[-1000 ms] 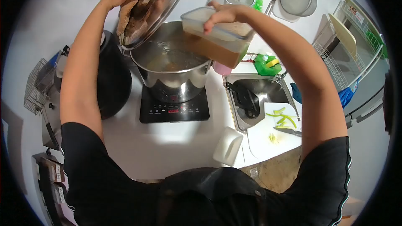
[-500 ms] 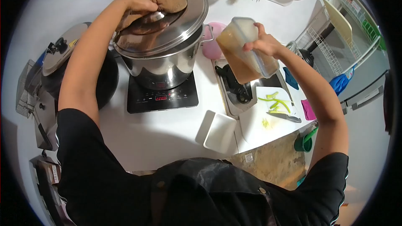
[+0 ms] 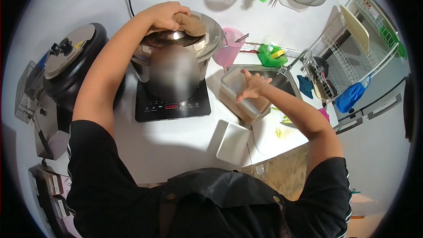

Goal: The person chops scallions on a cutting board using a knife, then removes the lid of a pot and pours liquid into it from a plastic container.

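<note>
My left hand (image 3: pixel 169 16) grips a brown cloth pot holder (image 3: pixel 193 25) over the handle of a steel lid (image 3: pixel 205 42). This lid sits on a large steel pot (image 3: pixel 142 71), on a black induction cooker (image 3: pixel 152 113) with a lit red display. A blurred grey round patch hides the pot's front. My right hand (image 3: pixel 254 86) is over a clear plastic container (image 3: pixel 233 99) of brownish liquid, fingers spread near its rim; contact is hard to judge. The container is beside the sink (image 3: pixel 288 81), at the edge of the chopping board (image 3: pixel 262 143).
A white tray (image 3: pixel 233 143) lies on the near counter. Behind stand a pink cup (image 3: pixel 229 48) with utensils and a green dish-soap holder (image 3: pixel 269 55). A black cooker (image 3: pixel 75 79) stands left; a wire dish rack (image 3: pixel 337 46) is at right.
The lid, tilted up before, now lies lower and flatter on the pot. The plastic container has come down and left towards the counter, and my right hand's fingers have spread.
</note>
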